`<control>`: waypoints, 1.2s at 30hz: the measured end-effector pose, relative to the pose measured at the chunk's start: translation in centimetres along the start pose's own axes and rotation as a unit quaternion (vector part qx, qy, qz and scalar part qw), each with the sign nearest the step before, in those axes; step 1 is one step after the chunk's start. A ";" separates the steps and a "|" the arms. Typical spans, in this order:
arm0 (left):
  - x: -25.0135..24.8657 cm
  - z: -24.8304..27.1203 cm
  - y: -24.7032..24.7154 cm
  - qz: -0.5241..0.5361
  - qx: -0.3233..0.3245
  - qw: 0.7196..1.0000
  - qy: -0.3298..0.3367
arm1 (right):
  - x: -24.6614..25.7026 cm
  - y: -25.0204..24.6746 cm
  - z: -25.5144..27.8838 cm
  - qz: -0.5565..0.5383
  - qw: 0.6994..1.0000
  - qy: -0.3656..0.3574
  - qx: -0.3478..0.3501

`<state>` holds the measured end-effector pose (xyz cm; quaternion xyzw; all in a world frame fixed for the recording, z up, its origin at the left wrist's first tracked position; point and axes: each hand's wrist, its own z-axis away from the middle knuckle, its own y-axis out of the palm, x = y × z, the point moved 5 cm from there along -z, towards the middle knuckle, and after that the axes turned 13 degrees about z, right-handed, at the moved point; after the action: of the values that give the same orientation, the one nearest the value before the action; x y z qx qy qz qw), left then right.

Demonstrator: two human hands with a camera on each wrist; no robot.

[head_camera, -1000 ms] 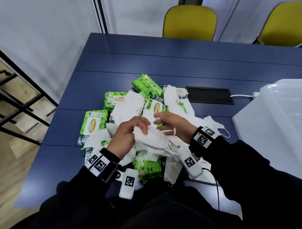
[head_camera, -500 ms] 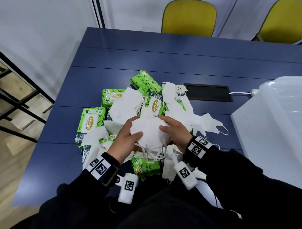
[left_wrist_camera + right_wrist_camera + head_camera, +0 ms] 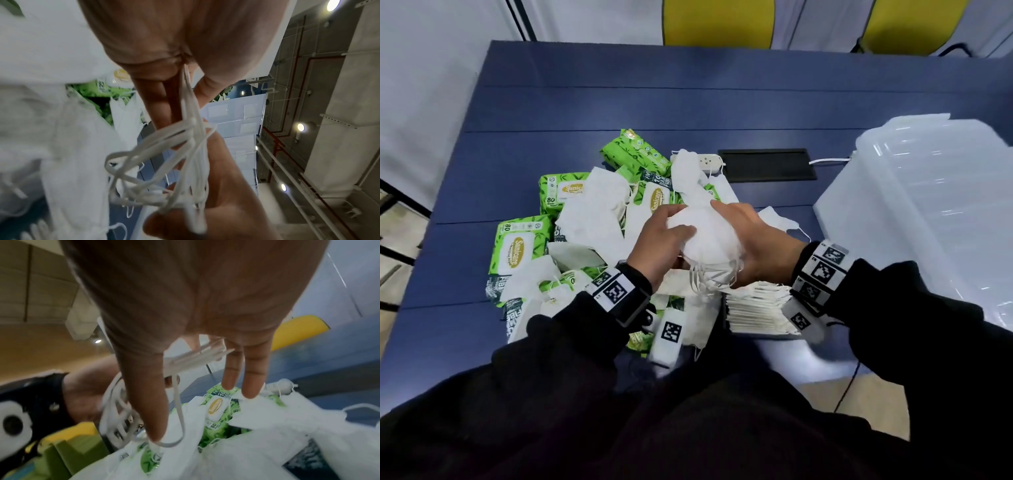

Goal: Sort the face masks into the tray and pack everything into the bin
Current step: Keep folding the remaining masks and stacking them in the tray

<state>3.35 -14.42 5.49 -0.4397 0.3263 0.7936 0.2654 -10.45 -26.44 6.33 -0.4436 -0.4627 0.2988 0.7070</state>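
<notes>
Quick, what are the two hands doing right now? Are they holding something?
Left hand: closed on the bunch of white face masks, thumb across the top.
Right hand: holding the same bunch from the other side, fingers curled round it.

the pile of loose masks (image 3: 592, 209) and wipe packs (image 3: 520, 246) lies on the counter (image 3: 688, 96). right of the pile: the bin (image 3: 928, 212). behind the pile: the power strip (image 3: 709, 160). at the pile's near right edge: the stacked masks (image 3: 756, 311).
</notes>
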 end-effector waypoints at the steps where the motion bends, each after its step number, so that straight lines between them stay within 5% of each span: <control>1: 0.1 -0.1 0.9 0.011 0.008 1.000 -0.008 | 0.0 -0.5 0.5 0.020 0.999 -0.019 -0.030; 4: 0.3 0.3 2.9 0.039 0.025 0.998 -0.042 | -0.4 -2.4 2.4 0.077 0.986 -0.062 -0.136; 6: 0.7 0.8 3.6 0.054 0.043 0.995 -0.066 | -1.0 -2.9 3.7 0.105 0.984 -0.040 -0.139; 14: 4.2 4.2 5.1 0.034 0.071 0.990 -0.118 | -2.2 1.5 7.5 -0.109 0.992 -0.040 0.043; 18: 6.5 5.8 3.8 -0.076 0.071 0.985 -0.140 | -4.2 4.8 11.1 -0.328 0.932 0.071 0.137; 23: 8.2 4.4 1.9 -0.265 -0.013 0.963 -0.039 | -9.8 3.9 14.0 -0.498 0.829 0.255 -0.005; 25: 9.5 3.5 2.5 -0.293 -0.018 0.954 -0.058 | -11.8 3.6 14.6 -0.516 0.805 0.288 -0.053; 29: 11.4 1.3 4.6 -0.188 -0.018 0.973 -0.134 | -12.8 3.7 15.7 -0.517 0.802 0.294 -0.055; 36: 7.6 1.0 5.3 -0.175 -0.032 0.984 -0.014 | -11.8 4.9 17.1 -0.530 0.804 0.269 0.014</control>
<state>-4.50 -16.10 0.75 -0.4871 0.2151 0.7509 0.3908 -30.87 -28.15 0.39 -0.1814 -0.4128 -0.2474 0.8576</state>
